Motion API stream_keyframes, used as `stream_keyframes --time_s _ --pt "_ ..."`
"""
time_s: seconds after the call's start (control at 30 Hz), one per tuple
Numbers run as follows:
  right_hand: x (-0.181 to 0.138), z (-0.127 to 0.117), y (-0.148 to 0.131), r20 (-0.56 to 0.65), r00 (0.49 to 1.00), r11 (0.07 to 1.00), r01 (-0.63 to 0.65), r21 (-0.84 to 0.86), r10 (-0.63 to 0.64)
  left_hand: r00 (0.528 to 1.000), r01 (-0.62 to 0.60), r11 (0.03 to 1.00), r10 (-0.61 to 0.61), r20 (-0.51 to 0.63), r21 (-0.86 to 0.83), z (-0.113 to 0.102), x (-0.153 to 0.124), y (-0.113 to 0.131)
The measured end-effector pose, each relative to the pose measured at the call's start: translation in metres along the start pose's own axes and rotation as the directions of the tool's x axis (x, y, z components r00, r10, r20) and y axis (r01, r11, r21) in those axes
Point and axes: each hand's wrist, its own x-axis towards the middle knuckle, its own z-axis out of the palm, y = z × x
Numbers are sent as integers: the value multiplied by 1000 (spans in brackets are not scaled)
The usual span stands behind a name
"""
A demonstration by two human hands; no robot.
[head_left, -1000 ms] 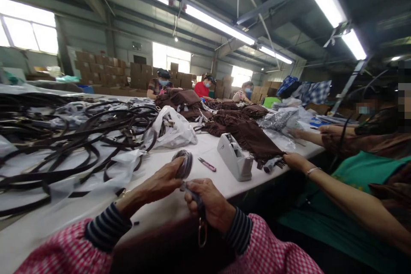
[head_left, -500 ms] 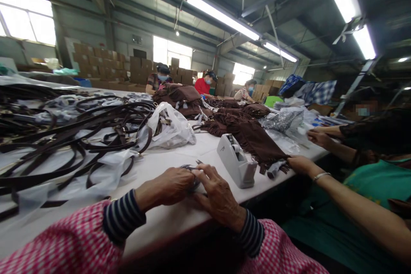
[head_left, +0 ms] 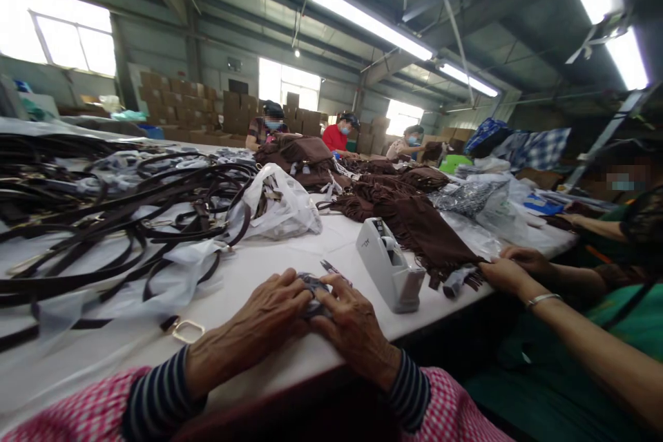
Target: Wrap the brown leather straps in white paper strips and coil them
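My left hand (head_left: 269, 314) and my right hand (head_left: 352, 324) rest together on the white table (head_left: 269, 262), fingers curled and pressed on a small coiled dark strap (head_left: 313, 287) wrapped in clear film. Most of that coil is hidden under my fingers. A pair of small snips (head_left: 331, 269) lies just beyond my fingertips. A metal buckle (head_left: 188, 331) on a strap end lies to the left of my left wrist.
A heap of brown straps (head_left: 103, 221) and plastic bags (head_left: 280, 210) covers the table's left. A white tape dispenser (head_left: 389, 264) stands right of my hands. Brown fringed fabric (head_left: 414, 221) lies beyond it. A co-worker's hands (head_left: 510, 269) work at the right; other people sit far back.
A second ago my hands held the coiled strap up in the air. They have come down onto the table and now press the coil flat. The view shifted slightly left.
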Motion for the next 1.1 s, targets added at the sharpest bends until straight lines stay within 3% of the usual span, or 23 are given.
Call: stream_keyframes --time_s 0.23,0.47,0.67,0.77,0.93,1.1 --pt "4 -10 -7 79 995 995 -62 79 56 998 27 988 -34 -43 -153 -5 -10 2" --pt "27 -42 4 265 960 894 -197 402 92 997 50 993 -56 -59 -103 -3 -3 5" --pt "89 -45 10 169 957 884 -282 372 234 990 -6 996 -7 -142 -92 12 -5 -2" --pt "126 -28 -16 213 970 914 -192 357 121 990 1 997 -11 -137 -79 14 -7 -2" --pt "180 8 -80 270 946 980 149 131 -180 990 -17 996 4 -142 -90 23 -4 -3" --pt "218 33 -104 286 930 971 238 9 -231 975 -45 995 25 -220 -87 32 0 -4"
